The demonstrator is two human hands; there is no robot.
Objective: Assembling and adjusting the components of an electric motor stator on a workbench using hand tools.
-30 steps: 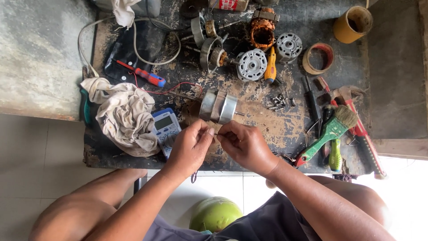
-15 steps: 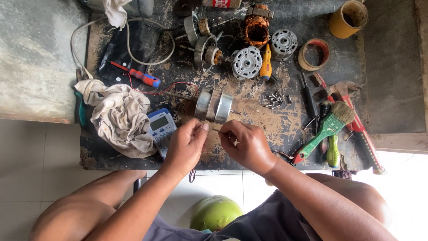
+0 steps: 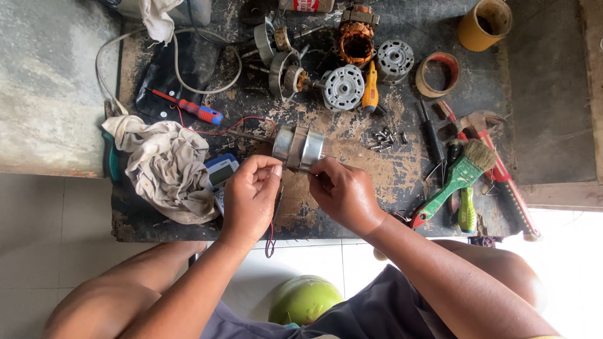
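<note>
My left hand (image 3: 250, 196) and my right hand (image 3: 340, 193) meet over the near edge of a stained workbench (image 3: 402, 182). Each pinches one end of a thin wire or small part between thumb and forefinger; the part itself is too small to make out. A thin red and black wire (image 3: 272, 227) hangs down beside my left wrist. Just beyond my fingertips lies a grey metal motor part (image 3: 298, 148) made of stacked rings.
A crumpled cloth (image 3: 164, 168) and a blue multimeter (image 3: 220, 174) lie to the left. A copper-wound stator (image 3: 355, 43), round motor covers (image 3: 343, 86), screwdrivers, loose screws (image 3: 383, 135), a tape roll (image 3: 437, 73), a green-handled brush (image 3: 457, 178) and a yellow cup (image 3: 483, 24) crowd the bench.
Both hands have drawn slightly apart and shifted a little toward me, still pinching the small part. The view has tilted, so the bench items sit lower in frame.
</note>
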